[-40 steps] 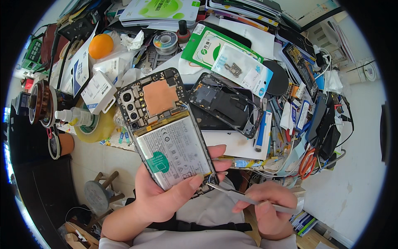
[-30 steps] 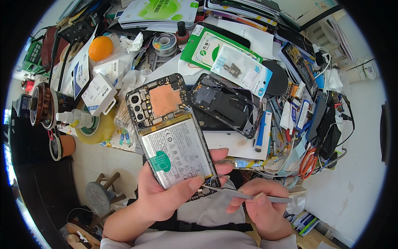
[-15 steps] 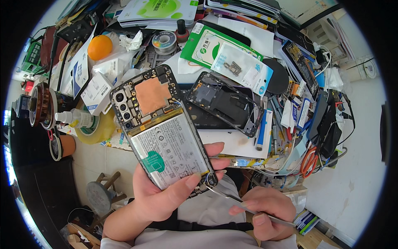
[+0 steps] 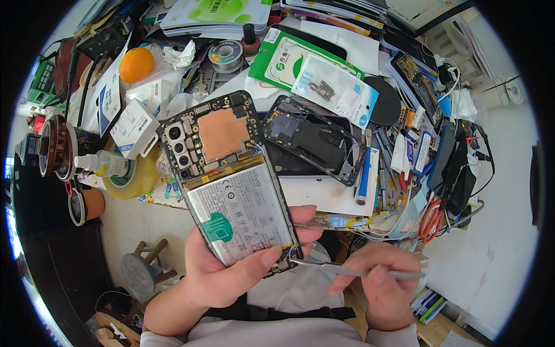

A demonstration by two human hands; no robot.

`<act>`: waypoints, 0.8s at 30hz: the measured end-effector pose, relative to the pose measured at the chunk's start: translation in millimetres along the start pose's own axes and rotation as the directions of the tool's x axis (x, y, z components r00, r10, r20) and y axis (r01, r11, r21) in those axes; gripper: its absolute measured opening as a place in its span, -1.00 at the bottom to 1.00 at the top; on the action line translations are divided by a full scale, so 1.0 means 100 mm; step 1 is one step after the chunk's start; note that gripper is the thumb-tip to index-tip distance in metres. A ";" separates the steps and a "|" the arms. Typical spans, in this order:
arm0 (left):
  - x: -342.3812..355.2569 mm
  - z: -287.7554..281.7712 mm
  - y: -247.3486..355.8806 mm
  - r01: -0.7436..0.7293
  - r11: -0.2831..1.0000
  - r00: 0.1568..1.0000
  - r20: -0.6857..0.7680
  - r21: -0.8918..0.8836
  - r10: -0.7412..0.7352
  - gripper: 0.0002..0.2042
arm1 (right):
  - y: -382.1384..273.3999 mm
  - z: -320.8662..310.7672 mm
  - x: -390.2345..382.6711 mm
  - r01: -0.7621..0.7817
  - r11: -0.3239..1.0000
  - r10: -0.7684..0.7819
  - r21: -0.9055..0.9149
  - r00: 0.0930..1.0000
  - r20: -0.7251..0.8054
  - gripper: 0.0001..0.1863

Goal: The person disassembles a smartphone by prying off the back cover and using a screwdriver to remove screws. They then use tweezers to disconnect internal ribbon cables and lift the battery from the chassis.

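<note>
My left hand [image 4: 222, 272] grips an opened smartphone [image 4: 243, 202] by its lower end, thumb on the battery's edge and fingers behind. Its back is off, baring a silver battery with a green sticker, a copper-coloured patch and a column of camera lenses. My right hand [image 4: 384, 283] is closed round metal tweezers [image 4: 358, 270], held almost level. Their tip reaches the phone's bottom corner, beside a thin cable; whether it touches cannot be made out. On the bench behind the phone lies a black phone mid-frame [image 4: 315, 139], resting on a dark flat panel.
A clear bag with a small part [image 4: 329, 89] lies over a green packet [image 4: 277, 61]. Solder wire spool [image 4: 225, 55], orange [image 4: 136, 65], white box [image 4: 134, 128] and spray bottle [image 4: 107, 163] stand at left. Tools, cables and orange-handled pliers [image 4: 431, 222] crowd the right. A stool [image 4: 139, 269] stands below.
The tweezers have swung from a steep slant to nearly level, as my right hand rose and turned slightly. The phone sits marginally further right in the picture, still in my left hand.
</note>
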State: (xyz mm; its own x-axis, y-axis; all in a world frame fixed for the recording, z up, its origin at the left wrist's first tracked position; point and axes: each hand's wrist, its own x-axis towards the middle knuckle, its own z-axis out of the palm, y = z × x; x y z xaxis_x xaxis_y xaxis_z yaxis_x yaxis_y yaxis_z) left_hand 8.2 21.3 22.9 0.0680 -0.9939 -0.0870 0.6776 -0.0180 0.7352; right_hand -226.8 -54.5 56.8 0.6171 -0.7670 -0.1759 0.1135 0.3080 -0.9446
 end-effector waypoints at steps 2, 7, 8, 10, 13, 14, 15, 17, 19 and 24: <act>0.00 0.00 0.01 0.018 0.999 1.000 0.005 -0.029 -0.018 -0.47 | 0.01 -0.04 0.02 -0.080 0.993 0.080 0.081 0.997 0.003 -0.65; 0.00 0.00 0.01 0.018 0.996 1.000 0.009 -0.086 -0.017 -0.48 | 0.07 -0.07 0.03 -0.143 0.968 0.146 0.206 0.989 0.003 -0.63; 0.00 0.01 0.00 0.016 0.997 1.000 0.008 -0.073 -0.015 -0.48 | 0.07 -0.06 0.03 -0.135 0.967 0.138 0.216 0.990 -0.001 -0.64; 0.00 0.01 0.00 0.024 0.997 1.000 -0.009 -0.076 -0.025 -0.47 | 0.06 -0.06 0.02 -0.081 0.986 0.081 0.144 0.997 0.005 -0.66; 0.00 0.01 0.00 0.039 0.999 0.999 -0.027 -0.032 -0.040 -0.47 | 0.03 -0.07 0.02 0.021 0.999 -0.018 -0.042 0.997 0.070 -0.68; 0.00 0.01 0.00 0.034 0.999 0.999 -0.013 -0.018 -0.034 -0.47 | 0.02 -0.08 0.02 0.023 0.998 -0.017 -0.063 0.994 0.103 -0.69; 0.00 0.02 0.00 0.039 0.999 0.999 -0.008 -0.015 -0.039 -0.47 | 0.02 -0.09 0.03 0.028 0.996 -0.019 -0.080 0.993 0.116 -0.70; 0.00 0.02 0.00 0.044 0.999 0.999 0.007 -0.029 -0.043 -0.46 | 0.02 -0.10 0.04 -0.060 0.997 0.057 0.047 0.996 0.074 -0.70; 0.01 0.03 0.00 0.040 0.997 0.999 0.028 -0.063 -0.039 -0.46 | 0.04 -0.09 0.03 -0.106 0.984 0.101 0.140 0.994 0.048 -0.71; 0.01 0.04 0.01 0.070 0.995 0.997 -0.007 -0.073 -0.071 -0.45 | 0.04 -0.06 -0.02 -0.017 0.991 0.013 0.135 0.999 0.030 -0.71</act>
State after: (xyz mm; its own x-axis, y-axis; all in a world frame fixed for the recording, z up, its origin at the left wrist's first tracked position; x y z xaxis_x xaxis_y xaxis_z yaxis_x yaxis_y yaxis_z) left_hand 6.1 20.0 26.9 0.0249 -0.9894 -0.1431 0.7321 -0.0794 0.6765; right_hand -232.1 -55.1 51.4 0.6414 -0.7459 -0.1795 0.2077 0.3941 -0.8953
